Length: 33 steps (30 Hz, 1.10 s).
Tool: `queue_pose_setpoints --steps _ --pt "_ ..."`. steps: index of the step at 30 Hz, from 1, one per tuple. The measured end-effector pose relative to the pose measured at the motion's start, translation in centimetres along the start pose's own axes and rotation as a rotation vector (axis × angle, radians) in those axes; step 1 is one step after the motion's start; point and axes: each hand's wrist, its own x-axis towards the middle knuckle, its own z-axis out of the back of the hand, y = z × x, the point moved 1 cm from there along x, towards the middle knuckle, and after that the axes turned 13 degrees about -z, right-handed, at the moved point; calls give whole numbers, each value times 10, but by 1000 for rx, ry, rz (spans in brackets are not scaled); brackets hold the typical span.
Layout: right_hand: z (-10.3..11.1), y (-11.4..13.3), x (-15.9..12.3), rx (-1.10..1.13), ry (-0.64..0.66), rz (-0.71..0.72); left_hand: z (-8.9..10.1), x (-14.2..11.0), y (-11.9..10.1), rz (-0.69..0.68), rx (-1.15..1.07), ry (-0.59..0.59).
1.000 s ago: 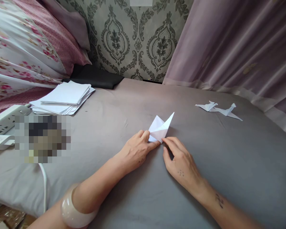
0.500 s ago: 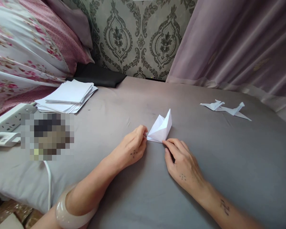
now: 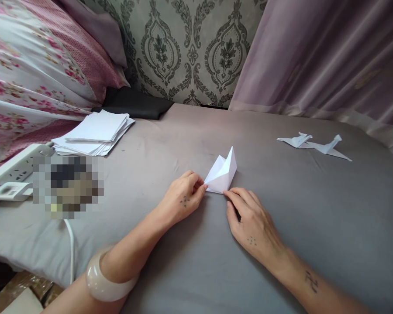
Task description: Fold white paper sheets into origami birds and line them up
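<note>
Paper (image 3: 220, 176), folded, stood on the grey cloth (image 3: 196, 270), its left corner pinched by the left hand (image 3: 185, 195); the right hand (image 3: 253, 218), thumb apart, touched its near right corner. Farther lay white figures (image 3: 326, 148), a paper stack (image 3: 96, 127), then black fabric (image 3: 132, 103).

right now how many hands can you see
2: the left hand pinching the left corner of the folded paper, and the right hand touching its near right corner.

- White folded paper (image 3: 223, 175), plain, sharply creased.
- Near edge low and straight; two pointed peaks rise above it, the right one taller.
- Rests around mid-scene on grey cloth (image 3: 170, 144).
</note>
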Motion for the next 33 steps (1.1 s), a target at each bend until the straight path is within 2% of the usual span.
queue_pose_setpoints --steps 18,28,33 --pt "4 0 -3 32 38 15 2 1 -3 137 -120 -19" --pt "3 6 -5 -59 45 84 -2 -1 -3 119 -144 -69" --pt "4 12 -5 -110 69 73 -2 -2 -2 135 -123 -80"
